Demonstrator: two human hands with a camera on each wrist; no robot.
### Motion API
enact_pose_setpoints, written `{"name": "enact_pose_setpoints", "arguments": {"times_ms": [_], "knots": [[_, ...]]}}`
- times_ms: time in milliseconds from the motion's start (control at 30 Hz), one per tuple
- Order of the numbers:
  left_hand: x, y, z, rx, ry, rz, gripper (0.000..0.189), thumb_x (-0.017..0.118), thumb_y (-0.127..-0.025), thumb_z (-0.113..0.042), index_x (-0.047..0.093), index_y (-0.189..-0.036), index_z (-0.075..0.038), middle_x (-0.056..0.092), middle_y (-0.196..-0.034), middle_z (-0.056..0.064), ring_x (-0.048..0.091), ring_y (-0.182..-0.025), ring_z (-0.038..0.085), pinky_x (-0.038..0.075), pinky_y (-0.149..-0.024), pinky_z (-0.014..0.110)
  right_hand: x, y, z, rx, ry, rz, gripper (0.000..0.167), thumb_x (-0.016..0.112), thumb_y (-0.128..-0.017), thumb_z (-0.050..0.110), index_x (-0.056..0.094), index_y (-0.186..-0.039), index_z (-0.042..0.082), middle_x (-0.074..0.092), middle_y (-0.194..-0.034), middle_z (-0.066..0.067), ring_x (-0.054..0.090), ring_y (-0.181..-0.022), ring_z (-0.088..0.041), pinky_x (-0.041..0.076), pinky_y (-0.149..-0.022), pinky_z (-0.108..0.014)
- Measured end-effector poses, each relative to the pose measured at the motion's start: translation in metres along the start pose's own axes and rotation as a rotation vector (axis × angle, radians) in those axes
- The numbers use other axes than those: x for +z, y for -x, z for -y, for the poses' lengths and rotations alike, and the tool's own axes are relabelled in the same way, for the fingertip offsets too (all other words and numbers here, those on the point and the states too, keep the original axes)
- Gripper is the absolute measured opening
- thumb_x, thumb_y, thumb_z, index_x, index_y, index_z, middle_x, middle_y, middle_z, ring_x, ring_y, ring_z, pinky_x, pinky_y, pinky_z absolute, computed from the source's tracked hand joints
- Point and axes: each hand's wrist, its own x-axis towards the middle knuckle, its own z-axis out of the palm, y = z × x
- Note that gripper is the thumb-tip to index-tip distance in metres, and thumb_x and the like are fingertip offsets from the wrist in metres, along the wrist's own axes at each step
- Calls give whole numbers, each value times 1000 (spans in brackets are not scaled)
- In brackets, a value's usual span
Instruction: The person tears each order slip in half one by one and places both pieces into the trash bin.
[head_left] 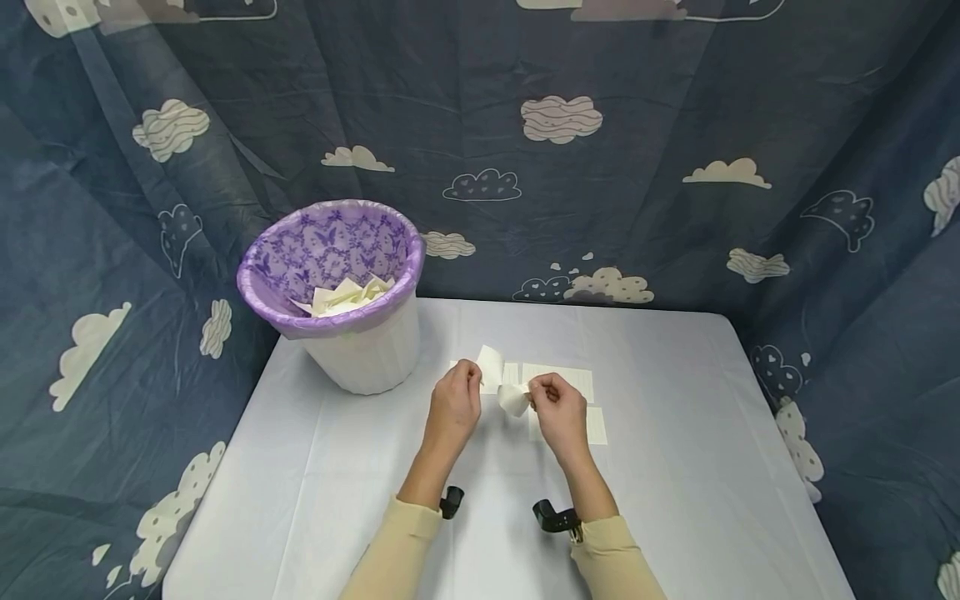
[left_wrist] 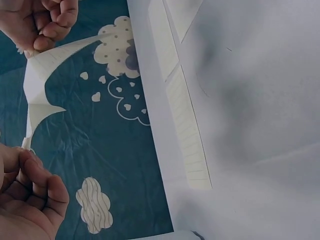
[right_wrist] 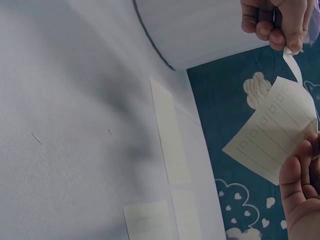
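A cream slip of paper (right_wrist: 270, 127) printed with lines and small checkboxes stretches, bent and curled, between my two hands above the table. My left hand (head_left: 456, 402) pinches one narrow end between thumb and fingers. The other end is pinched by my right hand (head_left: 561, 412). In the left wrist view the slip (left_wrist: 37, 85) has a pointed flap in its middle; whether it is torn there I cannot tell. Under and behind the hands, more lined slips (head_left: 570, 379) lie flat on the white table, one of them (head_left: 596, 427) beside the right hand.
At the table's back left stands a white bin (head_left: 363, 354) with a purple butterfly-patterned liner (head_left: 330, 246). Several cream paper pieces (head_left: 347, 296) lie inside it. A dark blue cloud-print curtain (head_left: 480, 100) hangs behind and at both sides of the table (head_left: 690, 467).
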Motion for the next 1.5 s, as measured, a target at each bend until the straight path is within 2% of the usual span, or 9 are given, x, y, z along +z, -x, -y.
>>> {"name": "enact_pose_setpoints", "arguments": {"times_ms": [500,667,800,967,1200,1500], "knots": [[-3,1,9,-46,18,-36,9,65,-104,-4,64,-95,-3,66,-81,9,57,-68,17,51,-61,30,-7,-3,-6,14,-51,-22,13,66,-103,11,73,-101,0,74,-88,-12,66,-74,-7,55,-67,-16],[-4,1,11,-76,20,-23,9,64,-105,-6,64,-97,-3,66,-81,8,57,-67,16,50,-61,28,-9,-4,-7,13,-85,-31,12,67,-102,9,73,-100,-1,73,-85,-10,65,-71,-6,55,-67,-16],[-5,1,11,-92,26,-18,9,63,-105,-7,65,-98,-2,68,-81,9,58,-67,16,50,-60,27,-9,-4,-7,15,-91,-40,12,66,-102,8,72,-101,-2,73,-85,-9,67,-73,-9,56,-67,-16],[-5,1,13,-95,31,-37,8,64,-105,-6,64,-98,-2,69,-83,10,60,-68,18,51,-60,28,-9,-4,-7,7,-92,-58,11,67,-102,6,73,-101,-2,74,-89,-13,71,-78,-15,57,-68,-15],[-5,2,17,-136,50,-33,8,63,-106,-6,64,-100,-1,71,-85,12,65,-70,21,53,-61,30,-9,-4,-9,-17,-114,-66,9,67,-102,5,73,-103,-2,74,-94,-17,69,-77,-5,58,-71,-15],[-7,0,23,-124,34,-108,6,65,-104,-3,66,-98,0,69,-78,11,62,-64,19,50,-57,27,-11,-5,-9,-48,-103,-117,8,69,-101,4,72,-107,-1,74,-101,-18,69,-79,1,58,-75,-12]]}}
